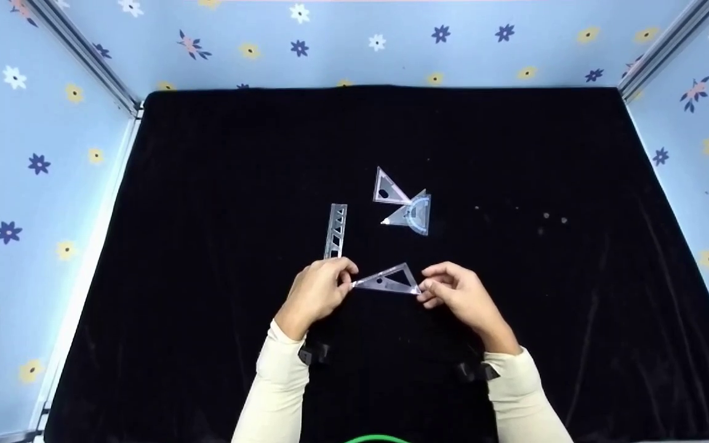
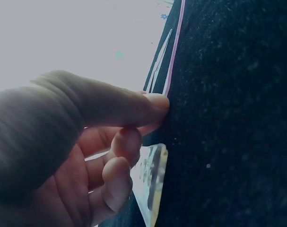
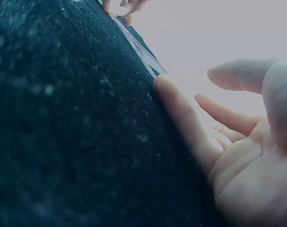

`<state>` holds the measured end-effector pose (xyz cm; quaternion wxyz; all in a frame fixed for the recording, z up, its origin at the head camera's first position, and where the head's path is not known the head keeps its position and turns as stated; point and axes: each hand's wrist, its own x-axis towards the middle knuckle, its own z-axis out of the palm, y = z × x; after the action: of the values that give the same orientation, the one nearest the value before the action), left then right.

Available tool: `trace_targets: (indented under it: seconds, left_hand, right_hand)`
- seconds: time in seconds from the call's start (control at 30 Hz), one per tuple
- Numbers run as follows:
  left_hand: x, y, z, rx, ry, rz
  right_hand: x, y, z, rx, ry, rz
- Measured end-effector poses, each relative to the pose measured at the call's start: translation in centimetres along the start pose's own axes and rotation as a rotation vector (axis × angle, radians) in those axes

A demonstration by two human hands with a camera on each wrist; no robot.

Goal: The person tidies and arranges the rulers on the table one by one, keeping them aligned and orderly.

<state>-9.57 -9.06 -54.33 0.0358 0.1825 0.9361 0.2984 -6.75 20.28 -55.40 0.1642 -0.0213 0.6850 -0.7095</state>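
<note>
On my feed, the clear set square (image 1: 384, 284) sits between both hands: the left hand (image 1: 319, 290) pinches its nine-o'clock tip; the right hand (image 1: 464, 297), fingers relaxed, touches its three-o'clock corner. A protractor (image 1: 419, 215) lies toward one o'clock.

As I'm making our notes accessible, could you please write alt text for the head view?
A person's left hand has the narrow tip of a transparent set square in its grip, while the right hand touches the opposite end. Beyond them, on black cloth, lie a ruler with cutouts, a protractor and two more set squares.
</note>
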Motion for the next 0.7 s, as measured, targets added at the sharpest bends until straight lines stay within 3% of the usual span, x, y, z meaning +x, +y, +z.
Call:
trace_targets:
  seconds: [0.27, 0.7]
  left_hand:
    - [0.23, -0.21, 0.11, -0.012, 0.021, 0.013]
    - [0.09, -0.32, 0.04, -0.017, -0.017, 0.004]
  right_hand:
    - [0.23, -0.12, 0.07, -0.004, 0.054, 0.014]
    - [0.13, 0.00, 0.41, -0.016, 0.078, 0.019]
